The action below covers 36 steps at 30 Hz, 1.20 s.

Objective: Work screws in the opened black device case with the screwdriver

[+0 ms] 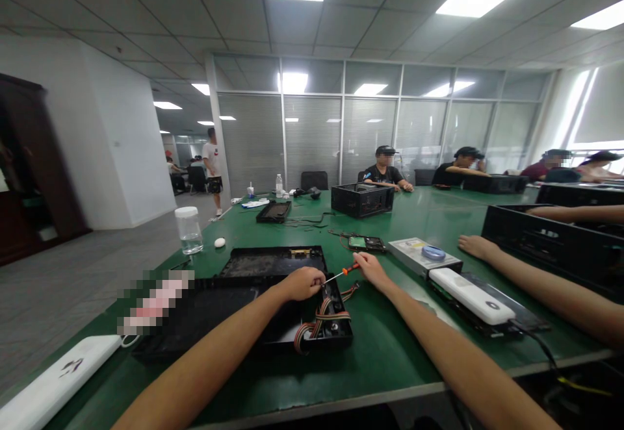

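Across a green table [390, 358] lies a black case [338, 341] with striped wires [330, 317]. The right hand [371, 271] grips a screwdriver [347, 269], its tip beside the left hand [306, 284], whose fingers curl over the case; whether they hold anything cannot be told.

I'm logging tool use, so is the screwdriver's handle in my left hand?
No, the right hand grips the screwdriver by its orange handle.
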Each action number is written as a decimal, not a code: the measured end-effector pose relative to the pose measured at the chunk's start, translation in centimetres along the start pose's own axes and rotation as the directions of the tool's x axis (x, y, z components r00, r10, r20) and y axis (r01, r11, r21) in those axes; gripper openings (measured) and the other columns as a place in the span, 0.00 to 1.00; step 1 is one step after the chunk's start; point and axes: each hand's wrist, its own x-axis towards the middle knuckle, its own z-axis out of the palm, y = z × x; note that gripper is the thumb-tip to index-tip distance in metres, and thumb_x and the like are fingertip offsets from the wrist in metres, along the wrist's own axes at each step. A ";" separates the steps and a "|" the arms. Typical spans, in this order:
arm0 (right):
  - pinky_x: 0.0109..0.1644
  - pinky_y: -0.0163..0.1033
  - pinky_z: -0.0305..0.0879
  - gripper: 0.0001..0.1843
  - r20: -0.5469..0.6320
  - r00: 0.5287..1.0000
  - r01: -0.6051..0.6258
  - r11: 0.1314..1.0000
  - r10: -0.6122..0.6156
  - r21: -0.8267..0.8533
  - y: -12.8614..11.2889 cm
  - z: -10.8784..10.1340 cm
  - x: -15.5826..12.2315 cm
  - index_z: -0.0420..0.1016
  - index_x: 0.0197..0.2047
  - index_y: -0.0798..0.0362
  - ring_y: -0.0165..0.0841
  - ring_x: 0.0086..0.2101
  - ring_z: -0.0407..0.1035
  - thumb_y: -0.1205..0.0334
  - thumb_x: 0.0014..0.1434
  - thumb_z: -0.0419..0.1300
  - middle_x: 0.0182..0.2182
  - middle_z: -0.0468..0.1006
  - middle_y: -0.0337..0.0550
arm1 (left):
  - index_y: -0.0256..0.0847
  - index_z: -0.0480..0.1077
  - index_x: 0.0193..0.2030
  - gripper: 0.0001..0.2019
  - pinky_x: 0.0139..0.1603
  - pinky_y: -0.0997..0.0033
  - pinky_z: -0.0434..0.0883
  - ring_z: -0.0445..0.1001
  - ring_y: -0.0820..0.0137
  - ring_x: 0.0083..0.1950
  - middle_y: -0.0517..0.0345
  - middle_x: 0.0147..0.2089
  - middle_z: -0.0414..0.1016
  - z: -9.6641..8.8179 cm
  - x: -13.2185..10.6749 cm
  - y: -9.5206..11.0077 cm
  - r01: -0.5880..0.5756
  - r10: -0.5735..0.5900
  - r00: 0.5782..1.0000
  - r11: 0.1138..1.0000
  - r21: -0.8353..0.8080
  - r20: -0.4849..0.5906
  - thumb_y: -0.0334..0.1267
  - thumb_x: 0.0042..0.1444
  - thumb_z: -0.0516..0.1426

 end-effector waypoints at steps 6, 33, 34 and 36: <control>0.13 0.28 0.44 0.19 0.070 0.975 -0.215 0.834 0.209 0.507 1.3 0.8 -0.3 0.61 0.27 0.53 0.22 0.11 0.45 0.44 0.49 0.53 0.09 0.50 0.25 | 0.38 0.67 0.37 0.06 0.40 0.76 0.61 0.66 0.72 0.36 0.58 0.34 0.69 -0.4 -0.3 0.1 -0.041 0.041 0.999 0.999 0.006 -0.024 0.32 0.53 0.50; 0.22 0.30 0.58 0.09 -0.137 0.986 -0.009 0.860 0.092 0.510 -4.6 -0.4 -1.4 0.61 0.27 0.53 0.24 0.19 0.59 0.59 0.50 0.57 0.19 0.65 0.34 | 0.34 0.66 0.19 0.18 0.24 0.76 0.64 0.67 0.75 0.21 0.56 0.22 0.72 -7.4 -4.5 -4.0 0.517 -0.349 0.732 0.844 -0.144 0.585 0.48 0.47 0.55; 0.23 0.30 0.57 0.09 -0.176 0.984 0.081 0.923 -0.014 0.377 -5.8 -0.3 -2.6 0.60 0.26 0.53 0.24 0.19 0.58 0.58 0.52 0.55 0.19 0.64 0.34 | 0.34 0.66 0.19 0.20 0.25 0.76 0.64 0.67 0.75 0.21 0.55 0.22 0.72 -7.8 -4.4 -4.1 0.483 -0.351 0.778 0.864 -0.139 0.522 0.50 0.50 0.52; 0.26 0.32 0.57 0.10 -0.007 0.969 0.249 0.967 -0.249 0.055 -8.0 0.0 -5.9 0.60 0.25 0.53 0.26 0.21 0.59 0.58 0.54 0.52 0.20 0.65 0.36 | 0.34 0.67 0.21 0.21 0.28 0.77 0.64 0.68 0.75 0.24 0.55 0.24 0.72 -8.5 -4.3 -4.4 0.384 -0.341 0.879 0.921 -0.071 0.333 0.49 0.55 0.47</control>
